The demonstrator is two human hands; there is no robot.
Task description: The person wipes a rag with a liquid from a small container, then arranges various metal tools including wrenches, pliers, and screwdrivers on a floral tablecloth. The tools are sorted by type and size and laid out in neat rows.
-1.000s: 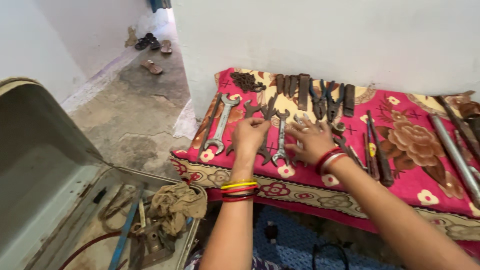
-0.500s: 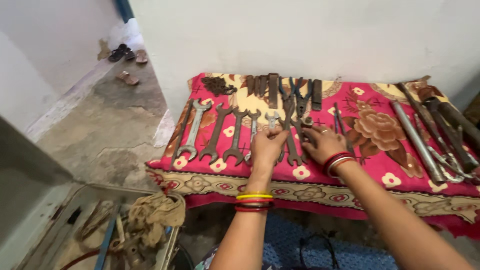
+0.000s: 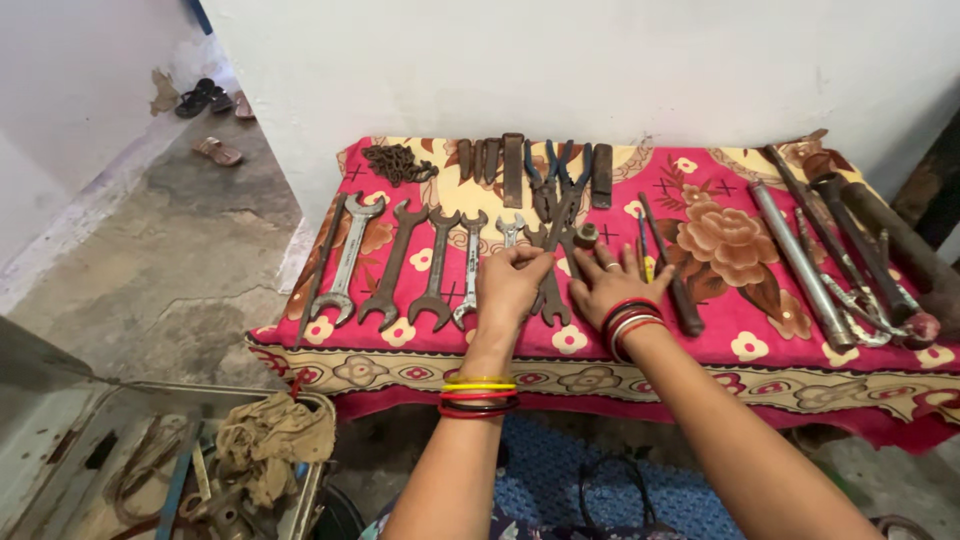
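Note:
My left hand (image 3: pixel 508 288) rests on the pink floral cloth (image 3: pixel 720 330), its fingertips closed on the lower part of a small spanner (image 3: pixel 510 229). To its left lies a row of larger open-ended spanners (image 3: pixel 392 266) side by side. My right hand (image 3: pixel 607 287) lies flat with its fingers spread, just right of a dark spanner (image 3: pixel 551 296) and near a small round socket (image 3: pixel 586 236). Both wrists wear coloured bangles.
Along the back of the cloth lie a chain (image 3: pixel 398 163), flat bars (image 3: pixel 512 168) and pliers (image 3: pixel 556 178). Screwdrivers (image 3: pixel 668 268) and long pipes (image 3: pixel 800 262) lie at the right. An open metal toolbox (image 3: pixel 60 470) with a rag (image 3: pixel 268 440) stands lower left. Sandals (image 3: pixel 218 152) lie on the concrete floor.
The view has swung so the cloth is centred and the toolbox has slid to the lower left. Both hands have stayed over the middle of the spanner row, the right one spreading flat.

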